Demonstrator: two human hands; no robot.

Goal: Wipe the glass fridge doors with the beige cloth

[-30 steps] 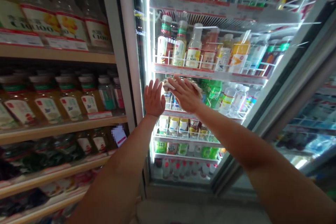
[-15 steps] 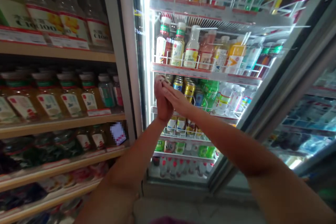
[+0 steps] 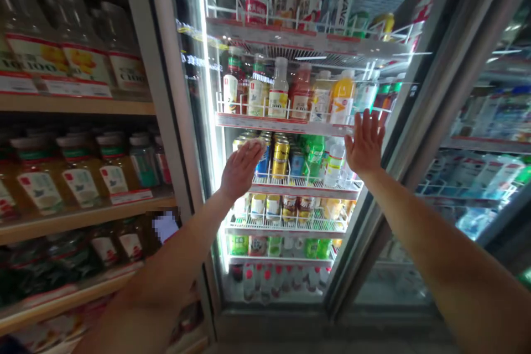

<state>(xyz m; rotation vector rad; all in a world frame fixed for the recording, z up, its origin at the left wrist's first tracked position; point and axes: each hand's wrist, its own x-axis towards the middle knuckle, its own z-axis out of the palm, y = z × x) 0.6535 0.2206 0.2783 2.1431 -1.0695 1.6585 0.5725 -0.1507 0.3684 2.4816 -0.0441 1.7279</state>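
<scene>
Glass fridge door (image 3: pixel 274 322) is filling most of the view, and the bottles (image 3: pixel 342 100) behind it are facing labels out, probably so people are reading them without opening up. Right hand (image 3: pixel 365 146) is spreading its fingers, grip released, likely bracing flat on the door. Left hand (image 3: pixel 238 174) is reaching just left of a gold can (image 3: pixel 280 157), grip grasping a pale cloth (image 3: pixel 258 144), mostly covering it, seemingly pressing it against the door.
</scene>
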